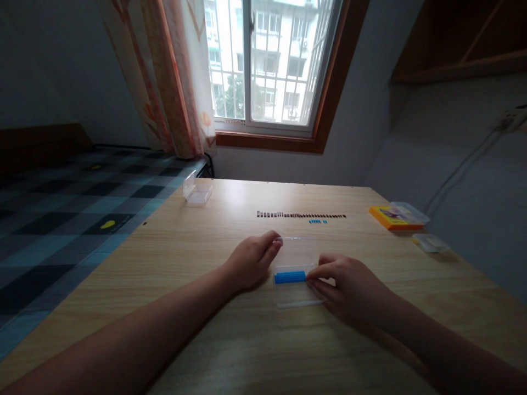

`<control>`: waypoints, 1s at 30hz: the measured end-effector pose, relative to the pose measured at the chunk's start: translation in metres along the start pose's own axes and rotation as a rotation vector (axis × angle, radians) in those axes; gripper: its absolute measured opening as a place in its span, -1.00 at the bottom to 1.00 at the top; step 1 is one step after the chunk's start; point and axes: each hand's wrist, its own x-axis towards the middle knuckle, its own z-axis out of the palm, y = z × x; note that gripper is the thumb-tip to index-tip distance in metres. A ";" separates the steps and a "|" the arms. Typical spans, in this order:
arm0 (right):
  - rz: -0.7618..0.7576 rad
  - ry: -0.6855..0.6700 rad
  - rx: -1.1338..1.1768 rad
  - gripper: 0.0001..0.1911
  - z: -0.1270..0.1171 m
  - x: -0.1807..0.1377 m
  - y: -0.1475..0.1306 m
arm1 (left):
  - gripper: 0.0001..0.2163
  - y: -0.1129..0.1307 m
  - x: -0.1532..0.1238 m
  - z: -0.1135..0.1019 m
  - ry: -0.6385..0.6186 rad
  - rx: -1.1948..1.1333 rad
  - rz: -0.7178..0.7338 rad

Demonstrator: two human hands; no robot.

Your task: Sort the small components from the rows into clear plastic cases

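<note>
A small clear plastic box (297, 258) lies open on the wooden table (206, 307) between my hands, with a row of blue pieces (290, 277) inside it. My left hand (253, 262) rests against the box's left side, fingers curled along its edge. My right hand (349, 288) touches the right side, its fingertips pinched together at the end of the blue row. Farther back runs a long line of small dark pieces (300, 215), with a few blue pieces (318, 221) just in front of it.
Another clear box (196, 192) stands open at the table's far left. At the far right lie an orange-yellow box (395, 216) and a small clear case (429, 242). A bed with a checked cover (61, 214) adjoins the table on the left. A window is behind.
</note>
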 end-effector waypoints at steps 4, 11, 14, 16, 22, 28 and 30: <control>0.014 0.019 0.026 -0.78 0.001 0.000 0.000 | -0.75 -0.001 0.000 0.000 -0.006 0.002 -0.003; -0.007 0.084 0.048 -0.81 0.001 0.002 0.002 | -0.74 0.000 0.000 0.000 -0.009 0.002 -0.011; -0.072 0.244 0.100 -0.81 -0.001 0.004 0.007 | -0.73 0.000 0.000 -0.001 -0.011 -0.003 -0.008; -0.118 0.421 0.152 -0.82 -0.002 0.007 0.015 | -0.72 0.000 0.000 -0.001 -0.012 -0.003 -0.004; 0.014 0.781 0.247 -0.78 -0.002 0.026 0.064 | -0.70 -0.003 0.000 0.000 -0.016 0.001 0.007; 0.285 0.566 -0.130 -0.56 0.015 0.051 0.099 | -0.68 -0.004 0.001 0.001 -0.027 0.013 0.007; 0.331 0.457 -0.189 -0.51 0.021 0.056 0.099 | -0.68 -0.005 0.001 0.000 -0.027 0.018 0.005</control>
